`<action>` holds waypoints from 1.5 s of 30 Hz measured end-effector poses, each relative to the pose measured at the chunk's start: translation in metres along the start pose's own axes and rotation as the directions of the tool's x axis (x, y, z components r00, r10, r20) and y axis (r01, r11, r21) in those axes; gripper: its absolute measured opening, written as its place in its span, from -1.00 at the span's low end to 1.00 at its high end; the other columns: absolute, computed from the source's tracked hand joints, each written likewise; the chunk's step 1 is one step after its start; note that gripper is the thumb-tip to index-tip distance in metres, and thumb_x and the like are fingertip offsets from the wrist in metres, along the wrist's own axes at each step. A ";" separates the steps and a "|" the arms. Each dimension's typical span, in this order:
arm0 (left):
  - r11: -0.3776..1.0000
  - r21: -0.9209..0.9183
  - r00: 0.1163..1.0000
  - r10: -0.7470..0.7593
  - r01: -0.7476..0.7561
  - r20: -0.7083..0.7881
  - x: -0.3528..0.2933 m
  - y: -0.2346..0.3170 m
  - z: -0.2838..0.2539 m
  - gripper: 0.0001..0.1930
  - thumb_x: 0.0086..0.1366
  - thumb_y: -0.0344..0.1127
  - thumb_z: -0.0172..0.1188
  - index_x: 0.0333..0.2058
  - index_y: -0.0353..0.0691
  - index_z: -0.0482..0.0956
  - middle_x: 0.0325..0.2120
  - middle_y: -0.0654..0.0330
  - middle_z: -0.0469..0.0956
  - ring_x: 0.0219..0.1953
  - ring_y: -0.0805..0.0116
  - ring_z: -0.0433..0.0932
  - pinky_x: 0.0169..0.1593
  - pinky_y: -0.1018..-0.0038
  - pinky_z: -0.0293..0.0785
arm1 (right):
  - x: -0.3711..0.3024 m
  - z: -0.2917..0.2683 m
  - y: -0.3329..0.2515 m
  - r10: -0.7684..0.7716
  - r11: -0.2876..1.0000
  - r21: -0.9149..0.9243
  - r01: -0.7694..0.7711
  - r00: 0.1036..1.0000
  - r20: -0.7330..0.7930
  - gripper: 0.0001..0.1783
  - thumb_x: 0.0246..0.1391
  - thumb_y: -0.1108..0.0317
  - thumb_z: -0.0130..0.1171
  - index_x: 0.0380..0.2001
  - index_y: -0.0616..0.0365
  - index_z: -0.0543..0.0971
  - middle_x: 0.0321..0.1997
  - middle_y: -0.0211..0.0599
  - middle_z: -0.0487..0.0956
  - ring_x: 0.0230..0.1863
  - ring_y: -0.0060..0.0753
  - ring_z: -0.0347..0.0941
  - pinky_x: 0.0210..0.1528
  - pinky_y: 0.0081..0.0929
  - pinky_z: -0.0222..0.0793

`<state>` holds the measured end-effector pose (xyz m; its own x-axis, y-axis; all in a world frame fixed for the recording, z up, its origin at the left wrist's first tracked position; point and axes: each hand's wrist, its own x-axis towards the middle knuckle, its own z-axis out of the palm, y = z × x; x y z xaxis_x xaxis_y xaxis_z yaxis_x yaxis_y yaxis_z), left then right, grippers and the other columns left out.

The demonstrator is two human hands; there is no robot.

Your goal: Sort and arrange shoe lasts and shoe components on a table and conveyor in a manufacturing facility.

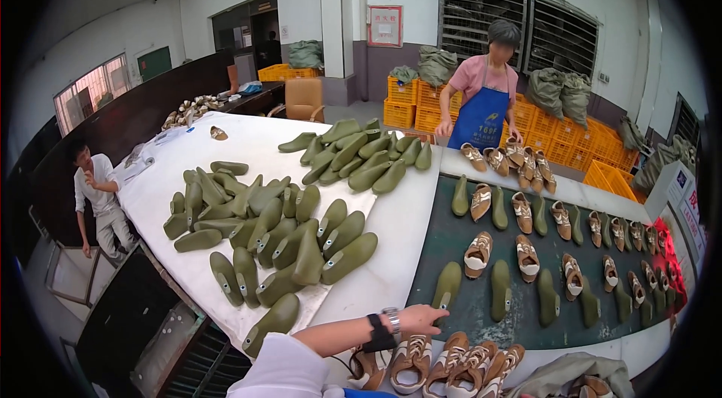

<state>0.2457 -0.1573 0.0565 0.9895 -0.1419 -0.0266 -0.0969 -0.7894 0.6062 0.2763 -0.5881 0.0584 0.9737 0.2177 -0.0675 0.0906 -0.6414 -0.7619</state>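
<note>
Shoe lasts (293, 236): smooth matt olive plastic. Belt (481, 308): dull dark rubbery. Table cover (391, 247): white matt sheet.

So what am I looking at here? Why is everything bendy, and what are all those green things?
This picture comes from a small camera worn on a person's head, looking down. Its lens is very wide, so straight edges curve near the rim.

The arm coming in from the bottom belongs to that person. Their left hand reaches out and touches a green shoe form on the dark belt. It wears a watch on the wrist. The right hand is not in view.

The green things are foot-shaped forms for shoes. Piles of them lie on the white table. More stand on the belt beside tan shoes. Another row of shoes sits at the bottom edge.

A worker in a blue apron stands across the table, with orange crates behind. Another person sits at the left.
</note>
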 end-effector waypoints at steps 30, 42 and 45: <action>0.968 -0.070 0.931 0.252 -0.243 0.265 -0.075 0.111 0.057 -0.54 0.11 -0.23 0.15 -0.02 -0.26 0.33 -0.37 -0.09 0.49 -0.29 -0.03 0.47 -0.21 0.25 0.40 | -0.059 0.042 -0.034 -0.112 0.991 -0.104 0.086 0.954 -0.277 -0.46 -0.24 0.55 0.19 -0.07 0.13 0.36 -0.11 -0.21 0.32 -0.15 -0.18 0.40 -0.17 -0.43 0.38; 0.844 -0.475 0.953 0.301 -0.249 0.036 -0.053 0.154 0.039 -0.30 0.16 -0.22 0.17 0.18 -0.34 0.03 0.09 -0.09 0.22 0.12 0.10 0.26 0.14 0.38 0.20 | -0.044 0.035 -0.086 -0.057 0.392 0.860 0.326 0.942 -0.331 -0.62 -0.21 0.58 -0.06 -0.19 0.21 0.33 -0.15 -0.26 0.36 -0.04 -0.41 0.27 0.08 -0.51 0.14; 0.803 -0.570 0.975 0.220 -0.176 0.009 -0.054 0.147 0.049 -0.07 0.06 -0.16 0.28 0.23 -0.33 -0.17 0.16 -0.10 0.08 0.21 0.16 0.11 0.21 0.37 0.07 | -0.045 0.062 -0.117 -0.482 0.554 0.656 0.514 0.840 -0.251 -0.63 -0.13 0.59 0.02 -0.16 0.26 0.33 -0.04 -0.16 0.28 -0.02 -0.29 0.26 0.06 -0.48 0.17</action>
<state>0.1731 -0.2955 0.1081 0.9430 -0.3174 0.1002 -0.1906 -0.2681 0.9443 0.2088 -0.4771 0.1101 0.8263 0.3070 0.4721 0.4132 0.2391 -0.8787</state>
